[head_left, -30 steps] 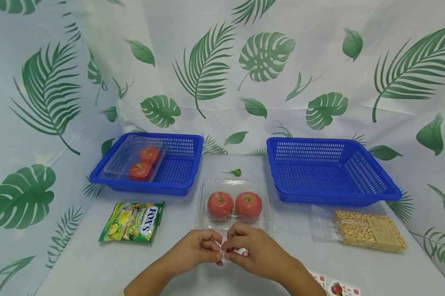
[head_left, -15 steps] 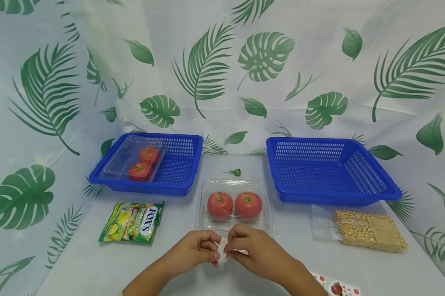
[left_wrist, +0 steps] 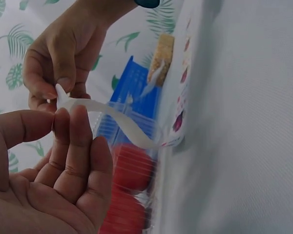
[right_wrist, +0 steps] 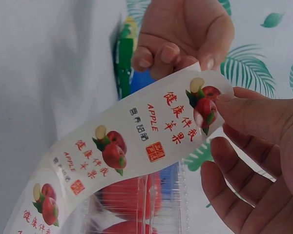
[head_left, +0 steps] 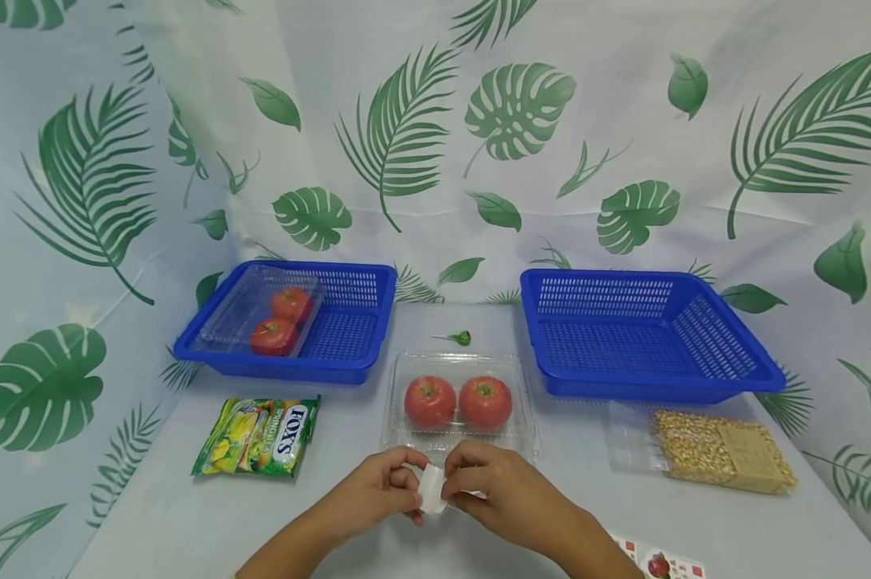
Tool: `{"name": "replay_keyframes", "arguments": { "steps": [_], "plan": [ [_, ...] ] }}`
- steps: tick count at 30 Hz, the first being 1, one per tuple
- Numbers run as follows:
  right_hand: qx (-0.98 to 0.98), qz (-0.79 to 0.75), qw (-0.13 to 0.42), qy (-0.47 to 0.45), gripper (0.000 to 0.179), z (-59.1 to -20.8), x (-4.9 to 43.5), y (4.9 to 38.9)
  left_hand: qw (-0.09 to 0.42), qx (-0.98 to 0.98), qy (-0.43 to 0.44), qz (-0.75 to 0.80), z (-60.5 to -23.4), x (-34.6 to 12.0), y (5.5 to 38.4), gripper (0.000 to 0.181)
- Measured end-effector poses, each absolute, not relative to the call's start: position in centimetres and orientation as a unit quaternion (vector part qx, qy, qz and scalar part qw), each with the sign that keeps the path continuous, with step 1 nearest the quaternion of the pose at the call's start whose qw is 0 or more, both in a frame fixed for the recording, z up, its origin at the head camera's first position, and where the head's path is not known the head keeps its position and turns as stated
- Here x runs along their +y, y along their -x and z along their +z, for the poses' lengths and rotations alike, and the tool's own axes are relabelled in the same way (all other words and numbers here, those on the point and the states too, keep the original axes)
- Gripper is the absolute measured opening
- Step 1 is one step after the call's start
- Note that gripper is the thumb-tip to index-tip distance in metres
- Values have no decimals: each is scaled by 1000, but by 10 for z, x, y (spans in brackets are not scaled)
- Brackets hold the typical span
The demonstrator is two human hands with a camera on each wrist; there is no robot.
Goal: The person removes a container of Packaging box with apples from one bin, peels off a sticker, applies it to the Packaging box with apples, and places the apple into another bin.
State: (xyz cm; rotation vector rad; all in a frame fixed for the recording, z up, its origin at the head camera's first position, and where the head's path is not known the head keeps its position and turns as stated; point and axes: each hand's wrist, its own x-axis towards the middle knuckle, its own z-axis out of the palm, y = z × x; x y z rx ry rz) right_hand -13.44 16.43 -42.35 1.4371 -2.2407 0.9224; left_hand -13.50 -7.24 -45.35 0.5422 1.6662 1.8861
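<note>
A strip of printed apple labels (right_wrist: 122,131) runs between both hands. Its white back (left_wrist: 127,127) curves downward in the left wrist view, and its tail lies on the table past the right forearm in the head view. My left hand (head_left: 380,492) pinches the white end of the strip between thumb and fingers. Just beside it, my right hand (head_left: 496,492) pinches the end label, thumb over the printed side. Right beyond the hands is a clear plastic box (head_left: 445,444) with two red apples (head_left: 430,402) inside.
A blue basket (head_left: 283,366) at back left holds another clear box with apples. At back right stands a second blue basket (head_left: 652,386). A candy bag (head_left: 257,436) lies left, a bag of corn kernels (head_left: 721,450) right, and a lollipop (head_left: 462,338) behind the box.
The hands have drawn slightly apart, the left edging leftward. More of the white paper now shows between them. The boxes, baskets and bags have stayed put.
</note>
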Motion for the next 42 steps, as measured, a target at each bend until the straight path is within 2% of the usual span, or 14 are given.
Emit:
{"name": "replay_keyframes", "arguments": {
  "steps": [11, 42],
  "plan": [
    [-786, 318, 159, -505, 24, -420, 166, 134, 292, 642, -182, 685, -453, -82, 133, 46],
    [-783, 320, 157, -510, 23, -417, 167, 134, 291, 738, -147, 591, -466, -104, 127, 39]
  ]
}}
